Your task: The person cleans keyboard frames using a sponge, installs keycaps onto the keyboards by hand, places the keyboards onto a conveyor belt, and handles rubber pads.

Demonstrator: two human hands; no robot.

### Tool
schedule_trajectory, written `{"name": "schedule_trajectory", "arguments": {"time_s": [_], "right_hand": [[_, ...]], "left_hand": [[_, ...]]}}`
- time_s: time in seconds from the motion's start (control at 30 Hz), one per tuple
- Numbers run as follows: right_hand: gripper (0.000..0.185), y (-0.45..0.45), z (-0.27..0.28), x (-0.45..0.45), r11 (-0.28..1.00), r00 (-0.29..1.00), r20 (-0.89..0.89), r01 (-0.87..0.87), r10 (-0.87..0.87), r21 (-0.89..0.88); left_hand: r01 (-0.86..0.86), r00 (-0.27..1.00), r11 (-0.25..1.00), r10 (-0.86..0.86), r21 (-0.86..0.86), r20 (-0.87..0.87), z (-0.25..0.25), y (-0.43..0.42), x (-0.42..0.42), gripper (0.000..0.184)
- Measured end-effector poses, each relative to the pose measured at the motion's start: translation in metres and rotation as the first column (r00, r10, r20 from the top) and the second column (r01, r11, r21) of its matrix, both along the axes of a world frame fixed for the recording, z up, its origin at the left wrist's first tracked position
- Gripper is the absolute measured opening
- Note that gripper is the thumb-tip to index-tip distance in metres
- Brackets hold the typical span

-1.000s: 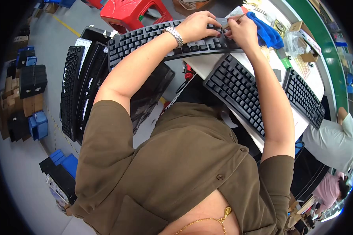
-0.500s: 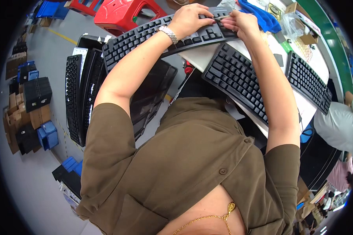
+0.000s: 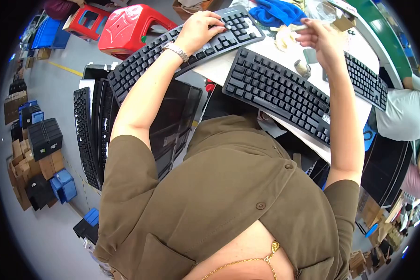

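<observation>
A long black keyboard (image 3: pixel 144 58) slants across the table's far left corner, with pale patches showing among its keys at the right end. My left hand (image 3: pixel 199 33), a metal watch on its wrist, lies over that keyboard, thumb and fingers curled down onto its keys. Raised above the table, my right hand (image 3: pixel 325 44) pinches a small pale thing whose kind is too blurred to make out. Below it lies a second black keyboard (image 3: pixel 275 88), partly behind my right forearm. A small greyish item (image 3: pixel 302 68) sits just beyond that keyboard.
A blue cloth (image 3: pixel 277 12) and a crumpled yellowish piece (image 3: pixel 283 37) lie on the white table (image 3: pixel 214 65). Another keyboard (image 3: pixel 366 79) is at right. More keyboards (image 3: pixel 84 130) stand upright at left by a black crate (image 3: pixel 172 116). Red stools (image 3: pixel 126 30) stand beyond.
My right hand has moved right, off the far keyboard and over the table. My left hand and that keyboard sit further left in view, and the keyboard's right end is uncovered.
</observation>
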State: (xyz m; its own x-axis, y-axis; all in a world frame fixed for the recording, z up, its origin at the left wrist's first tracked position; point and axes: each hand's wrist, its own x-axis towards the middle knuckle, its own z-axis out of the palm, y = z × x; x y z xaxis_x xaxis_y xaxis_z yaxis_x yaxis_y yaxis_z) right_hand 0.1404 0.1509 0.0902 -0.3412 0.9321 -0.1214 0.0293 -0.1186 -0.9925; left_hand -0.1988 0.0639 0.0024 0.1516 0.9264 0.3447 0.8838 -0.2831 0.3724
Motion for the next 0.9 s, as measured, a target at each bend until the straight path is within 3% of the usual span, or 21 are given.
{"name": "schedule_trajectory", "arguments": {"time_s": [0.13, 0.3, 0.43, 0.47, 0.6, 0.8, 0.9], "right_hand": [[0.028, 0.002, -0.023, 0.003, 0.998, 0.999, -0.037, -0.04, 0.038, -0.049], [0.03, -0.015, -0.017, -0.011, 0.996, 0.998, -0.048, -0.054, 0.051, -0.067], [0.031, -0.028, -0.006, -0.009, 0.999, 0.996, -0.087, -0.004, 0.001, -0.038], [0.03, -0.033, -0.004, -0.004, 0.996, 0.984, -0.175, -0.046, 0.031, -0.083], [0.03, -0.068, -0.003, 0.013, 0.979, 0.905, -0.425, -0.086, 0.0, -0.184], [0.03, -0.126, -0.022, 0.055, 0.97, 0.845, -0.523, -0.018, -0.114, -0.242], [0.032, -0.152, -0.027, 0.091, 0.945, 0.831, -0.536, -0.04, -0.149, -0.324]], "left_hand": [[0.0, 1.0, 1.0, -0.001, 0.018, 0.02, 0.002, 0.004, 0.001, 0.025], [0.057, 0.991, 0.997, -0.051, 0.043, -0.122, 0.005, 0.005, 0.004, 0.025], [0.152, 0.985, 0.957, -0.128, 0.247, -0.113, 0.014, 0.007, 0.01, 0.028], [0.161, 0.984, 0.954, -0.136, 0.254, -0.114, 0.017, 0.009, 0.015, 0.028], [0.203, 0.906, 0.979, -0.201, 0.036, 0.372, 0.071, -0.021, 0.076, 0.03], [0.381, 0.816, 0.913, -0.407, 0.147, 0.411, 0.097, -0.039, 0.157, 0.03], [0.426, 0.727, 0.905, -0.343, 0.001, 0.595, 0.091, -0.046, 0.19, 0.028]]}}
